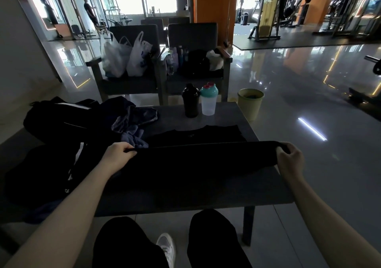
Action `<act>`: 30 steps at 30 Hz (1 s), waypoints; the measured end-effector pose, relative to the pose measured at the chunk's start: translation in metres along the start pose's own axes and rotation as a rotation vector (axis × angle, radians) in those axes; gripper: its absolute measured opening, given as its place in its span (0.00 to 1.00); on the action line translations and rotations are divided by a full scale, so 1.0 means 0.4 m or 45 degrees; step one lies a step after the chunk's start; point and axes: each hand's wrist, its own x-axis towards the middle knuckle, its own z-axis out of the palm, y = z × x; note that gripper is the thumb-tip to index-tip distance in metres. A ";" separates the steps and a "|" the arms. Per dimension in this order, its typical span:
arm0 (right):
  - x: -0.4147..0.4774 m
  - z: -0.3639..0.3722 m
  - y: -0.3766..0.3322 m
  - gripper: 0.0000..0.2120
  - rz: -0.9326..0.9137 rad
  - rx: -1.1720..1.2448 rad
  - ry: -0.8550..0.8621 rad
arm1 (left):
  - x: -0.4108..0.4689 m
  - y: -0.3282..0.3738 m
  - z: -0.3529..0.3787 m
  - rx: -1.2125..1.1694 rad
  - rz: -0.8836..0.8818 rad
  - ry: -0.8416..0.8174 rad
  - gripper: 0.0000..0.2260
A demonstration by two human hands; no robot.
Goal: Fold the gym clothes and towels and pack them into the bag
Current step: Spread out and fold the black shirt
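Holding a black garment (195,164) taut above a dark table (226,121), pinching its top edge with the left hand (119,153) at one end and the right hand (290,158) at the other, fingers curled round the cloth. Just beyond, lying flat, another black top (198,136); further left, crumpled blue clothes (132,121) against a black bag (59,113).

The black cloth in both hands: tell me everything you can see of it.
The black cloth is plain, soft fabric, pulled taut into a wide band. The left hand pinches its left end, the right hand grips its right end. Its top edge is raised; the rest drapes onto the table toward the near edge. Too dark for seams.
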 end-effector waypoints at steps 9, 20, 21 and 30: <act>0.114 0.090 -0.030 0.08 -0.065 -0.070 -0.015 | 0.114 0.043 0.013 -0.166 -0.199 0.273 0.09; 0.282 0.279 0.038 0.11 -0.101 -0.355 0.012 | 0.349 0.032 0.132 -0.197 -0.278 0.369 0.08; 0.298 0.299 0.042 0.11 -0.107 -0.381 0.013 | 0.372 0.029 0.144 -0.170 -0.279 0.379 0.07; 0.418 0.452 0.077 0.13 -0.126 -0.631 -0.053 | 0.525 -0.029 0.236 0.116 -0.250 0.406 0.07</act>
